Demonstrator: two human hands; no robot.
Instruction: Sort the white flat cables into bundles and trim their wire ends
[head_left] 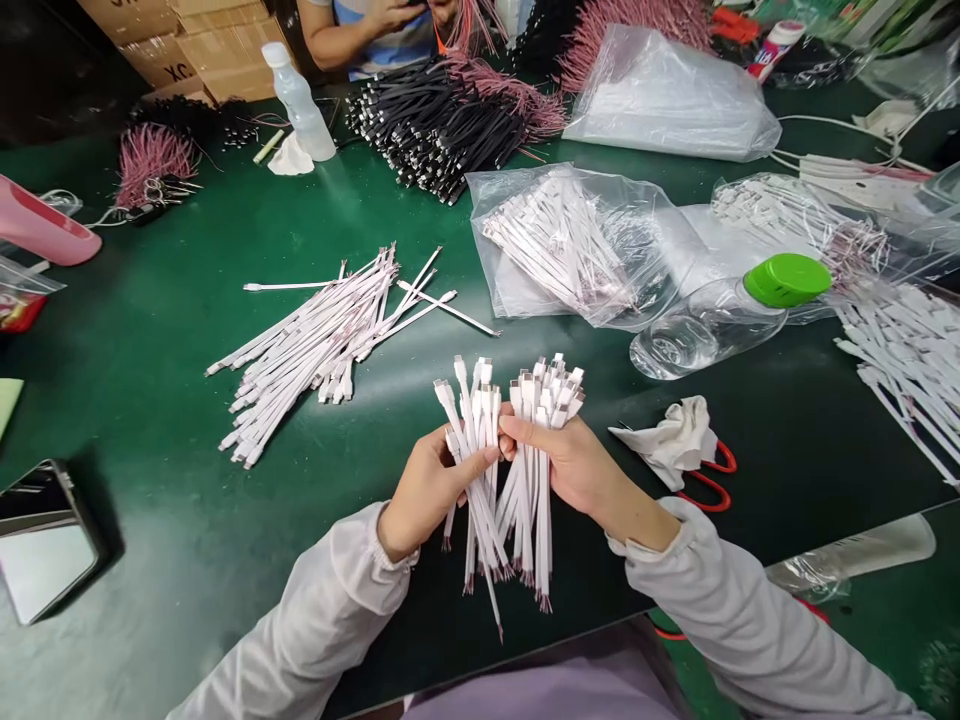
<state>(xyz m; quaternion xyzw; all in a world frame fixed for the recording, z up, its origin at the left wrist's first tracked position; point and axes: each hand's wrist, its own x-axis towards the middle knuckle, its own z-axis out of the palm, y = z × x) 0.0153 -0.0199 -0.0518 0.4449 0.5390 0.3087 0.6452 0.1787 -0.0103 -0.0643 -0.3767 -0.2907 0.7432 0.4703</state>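
Observation:
My left hand (pixel 431 485) is closed around a bunch of short white USB cables (pixel 480 510), thumb across the front. In my right hand (pixel 581 460) is a second bunch of white USB cables (pixel 534 500), its thumb reaching toward the left bunch. Both bunches stand side by side, metal plugs up and stripped reddish wire ends down. The two hands meet between them; the fingers behind the cables are hidden. Beyond my left hand, a loose pile of similar white cables (pixel 315 350) lies on the green table (pixel 180 500).
Red-handled scissors (pixel 709 490) lie under a crumpled tissue (pixel 675 440) at right. A green-capped bottle (pixel 720 320) lies beside bagged white cables (pixel 562 240). Black cables (pixel 442 120) are heaped at the back, near another person's arm (pixel 337 40). A phone (pixel 49 540) rests at left.

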